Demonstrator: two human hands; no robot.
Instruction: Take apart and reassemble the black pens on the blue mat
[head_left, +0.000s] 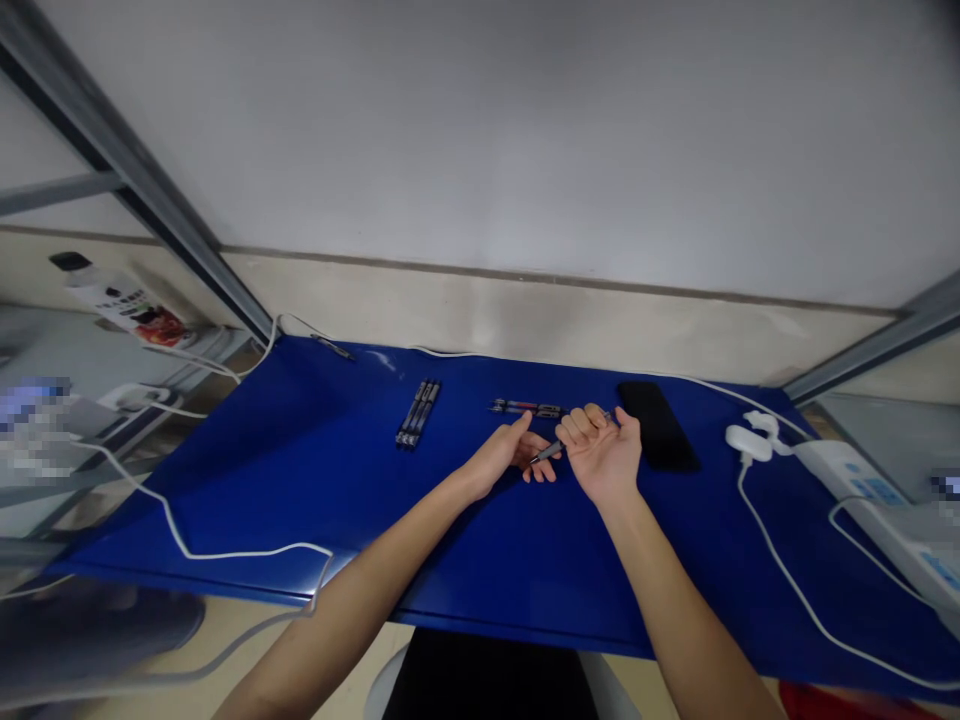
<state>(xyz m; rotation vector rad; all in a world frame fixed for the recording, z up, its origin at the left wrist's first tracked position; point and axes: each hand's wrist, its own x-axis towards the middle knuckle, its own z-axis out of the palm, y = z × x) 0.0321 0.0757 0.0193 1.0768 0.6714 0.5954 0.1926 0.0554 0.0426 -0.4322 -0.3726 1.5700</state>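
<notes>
My right hand [602, 455], palm turned up, is closed around a dark grey pen [551, 451], whose tip points left. My left hand [517, 455] is beside that tip, with the thumb apart and the fingers loosely spread. Whether its fingers touch the pen I cannot tell. Just beyond my hands, a pair of pens [525, 408] lies crosswise on the blue tabletop [315, 470]. Further left, several dark pens [418, 415] lie side by side in a neat row.
A black phone [658, 425] lies right of my hands. Past it are a white charger [748, 440], its cable and a white power strip [877, 510]. A lone pen [332, 347] lies at the back left. A white cable [247, 550] crosses the left front edge. A bottle [127, 305] stands further left.
</notes>
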